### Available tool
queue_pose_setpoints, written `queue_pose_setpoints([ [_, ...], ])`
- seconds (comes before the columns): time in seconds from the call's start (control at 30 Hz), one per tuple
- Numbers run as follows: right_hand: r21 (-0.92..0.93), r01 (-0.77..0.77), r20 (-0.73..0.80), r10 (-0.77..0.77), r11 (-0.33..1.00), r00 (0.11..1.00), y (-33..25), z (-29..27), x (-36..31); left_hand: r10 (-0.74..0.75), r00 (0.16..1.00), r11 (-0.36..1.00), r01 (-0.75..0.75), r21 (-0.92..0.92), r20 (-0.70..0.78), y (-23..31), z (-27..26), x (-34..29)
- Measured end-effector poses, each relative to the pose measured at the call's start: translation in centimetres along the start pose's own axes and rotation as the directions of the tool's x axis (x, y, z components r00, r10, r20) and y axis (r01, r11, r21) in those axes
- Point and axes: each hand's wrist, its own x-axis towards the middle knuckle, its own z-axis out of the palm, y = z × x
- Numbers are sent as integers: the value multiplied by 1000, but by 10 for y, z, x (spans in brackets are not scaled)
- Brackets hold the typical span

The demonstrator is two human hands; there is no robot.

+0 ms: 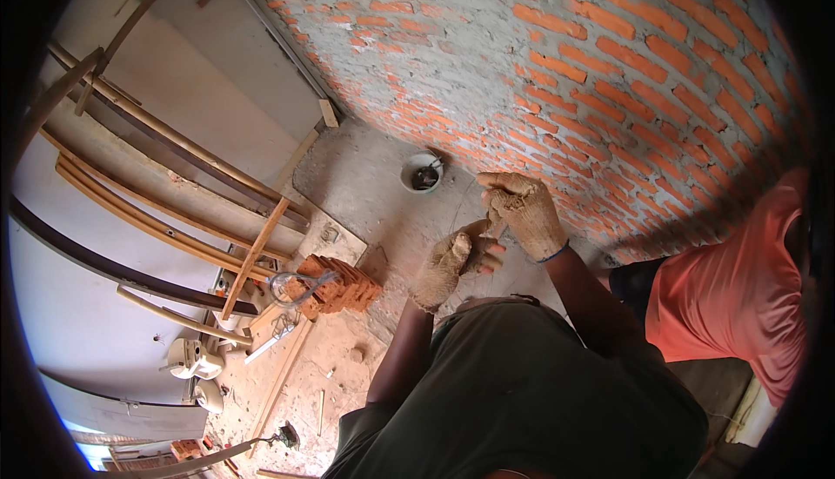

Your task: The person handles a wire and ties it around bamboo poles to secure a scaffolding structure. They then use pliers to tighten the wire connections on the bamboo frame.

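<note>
Both my hands wear worn, dirty knit work gloves and meet in front of my body, beside the brick wall. My left hand [445, 272] has its fingers apart, and bare fingertips show past the glove's edge. My right hand [527, 218] is higher and farther right, its fingers bent in toward the left hand's fingers. A pale bit of material shows between the two hands; whether it is glove cloth or something else, I cannot make out. A dark blue band [554, 254] circles my right wrist.
A white bucket [423, 173] holding something dark stands by the brick wall [600, 70]. Stacked orange bricks [341, 286] with a clear hose [296, 288] are left, near wooden poles [254, 257] and a white toilet [193, 360]. A person in an orange shirt [726, 292] is close at right.
</note>
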Motion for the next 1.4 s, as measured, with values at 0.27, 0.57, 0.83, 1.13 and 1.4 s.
queue_pose_setpoints([
  [0.27, 373, -239, 259, 147, 897, 955, 22, -10, 1, -217, 965, 975, 206, 85, 146, 1, -5, -3],
  [0.57, 128, -73, 422, 12, 989, 906, 7, -31, -1, -358, 867, 933, 343, 108, 345, -13, -8, 1],
  [0.83, 265, -198, 255, 129, 944, 958, 4, -30, -8, -303, 914, 945, 252, 208, 270, -5, 8, 5],
  [1.13, 218, -148, 486, 24, 965, 874, 4, -48, -6, -258, 753, 905, 407, -120, 605, -36, -5, 0],
  [1.4, 480, -221, 256, 105, 849, 961, 4, -40, -5, -153, 986, 987, 150, 54, 58, -22, 21, 2],
])
